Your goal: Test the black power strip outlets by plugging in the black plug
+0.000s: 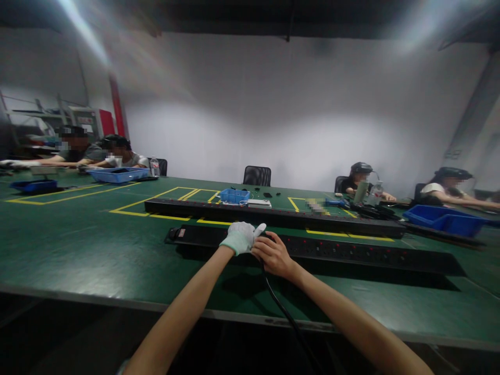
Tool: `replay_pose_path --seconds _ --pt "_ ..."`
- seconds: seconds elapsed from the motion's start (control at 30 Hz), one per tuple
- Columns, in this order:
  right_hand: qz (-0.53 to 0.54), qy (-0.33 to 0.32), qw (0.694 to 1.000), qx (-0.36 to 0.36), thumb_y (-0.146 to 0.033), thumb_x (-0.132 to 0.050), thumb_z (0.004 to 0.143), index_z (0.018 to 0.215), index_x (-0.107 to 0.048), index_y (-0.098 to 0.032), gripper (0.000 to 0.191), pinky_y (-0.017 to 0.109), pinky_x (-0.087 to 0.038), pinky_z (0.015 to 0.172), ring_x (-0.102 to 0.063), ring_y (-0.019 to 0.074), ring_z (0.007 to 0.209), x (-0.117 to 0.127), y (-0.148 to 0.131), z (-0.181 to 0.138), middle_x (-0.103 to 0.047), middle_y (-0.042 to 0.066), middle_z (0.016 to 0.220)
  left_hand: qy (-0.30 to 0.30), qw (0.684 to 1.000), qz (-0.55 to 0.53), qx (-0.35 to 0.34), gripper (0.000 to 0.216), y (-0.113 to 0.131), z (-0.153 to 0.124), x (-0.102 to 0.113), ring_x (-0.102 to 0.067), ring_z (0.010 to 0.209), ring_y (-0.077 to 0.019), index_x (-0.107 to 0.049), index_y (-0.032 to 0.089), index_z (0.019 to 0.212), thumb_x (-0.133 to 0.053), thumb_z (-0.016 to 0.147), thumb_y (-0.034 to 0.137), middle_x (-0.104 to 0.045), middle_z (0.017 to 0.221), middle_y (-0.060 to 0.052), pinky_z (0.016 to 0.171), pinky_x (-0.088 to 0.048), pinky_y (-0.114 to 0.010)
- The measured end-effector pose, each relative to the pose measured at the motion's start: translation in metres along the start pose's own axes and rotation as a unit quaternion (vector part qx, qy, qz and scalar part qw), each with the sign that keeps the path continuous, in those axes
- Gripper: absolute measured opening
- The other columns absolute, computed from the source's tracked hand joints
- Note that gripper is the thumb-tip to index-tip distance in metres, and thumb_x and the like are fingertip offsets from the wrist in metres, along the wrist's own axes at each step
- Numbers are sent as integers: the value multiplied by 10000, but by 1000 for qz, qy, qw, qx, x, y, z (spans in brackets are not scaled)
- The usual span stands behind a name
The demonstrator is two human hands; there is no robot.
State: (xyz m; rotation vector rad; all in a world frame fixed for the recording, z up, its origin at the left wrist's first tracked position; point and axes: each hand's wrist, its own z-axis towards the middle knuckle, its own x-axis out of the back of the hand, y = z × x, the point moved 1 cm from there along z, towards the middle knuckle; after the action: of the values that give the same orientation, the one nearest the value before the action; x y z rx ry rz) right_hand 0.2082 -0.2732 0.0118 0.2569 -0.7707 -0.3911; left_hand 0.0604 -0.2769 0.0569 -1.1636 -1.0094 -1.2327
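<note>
My left hand (240,237) wears a white glove with a pale green cuff. Its fingers are curled and its thumb is raised, meeting my right hand; what it grips is hidden. My bare right hand (275,253) closes around the upper end of a black power cable (279,302), which hangs down over the table's front edge. The cable's tip is hidden between my hands. Directly behind them a long black power strip (344,252) with a row of sockets and small red marks lies across the table. A second long power strip (289,217) lies parallel, farther back.
The green table (97,255) carries yellow tape lines. A small blue basket (234,196) and a white box (259,203) stand beyond the strips. Blue trays sit at left (119,175) and right (445,220). Several people work along the far sides.
</note>
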Motion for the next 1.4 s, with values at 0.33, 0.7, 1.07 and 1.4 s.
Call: replay_pose_path --seconds 0.33,0.7,1.07,1.4 --pt "14 12 1000 13 -158 -451 882 975 -599 -194 179 378 -366 947 -539 182 1045 -4 2 -2 -656 48 990 1 1000 18 -16 506 -5 4 -6 -609 865 -327 -586 230 1169 -528 768 533 -654 955 -155 723 -450 -417" --pt "19 6 1000 11 -187 -422 908 980 -594 -176 186 362 -423 859 -543 192 1019 0 0 2 -637 80 970 16 999 38 -36 449 -9 4 -12 -609 906 -285 -478 246 1294 -277 931 418 -652 998 -150 744 -434 -383" --pt "13 2 1000 16 -150 -430 898 973 -590 -180 179 372 -427 892 -516 197 1099 1 0 -5 -623 82 1004 40 991 70 -103 541 -25 8 -25 -596 915 -269 -210 389 1408 -300 914 188 -624 1095 -82 714 -416 -360" --pt "-37 -97 973 -205 -511 -572 773 1317 -351 -107 713 456 -337 959 -489 286 1079 7 17 3 -532 178 1178 41 994 71 -67 465 -24 5 -18 -605 889 -271 -278 336 1399 -266 941 257 -644 1022 -120 711 -424 -361"
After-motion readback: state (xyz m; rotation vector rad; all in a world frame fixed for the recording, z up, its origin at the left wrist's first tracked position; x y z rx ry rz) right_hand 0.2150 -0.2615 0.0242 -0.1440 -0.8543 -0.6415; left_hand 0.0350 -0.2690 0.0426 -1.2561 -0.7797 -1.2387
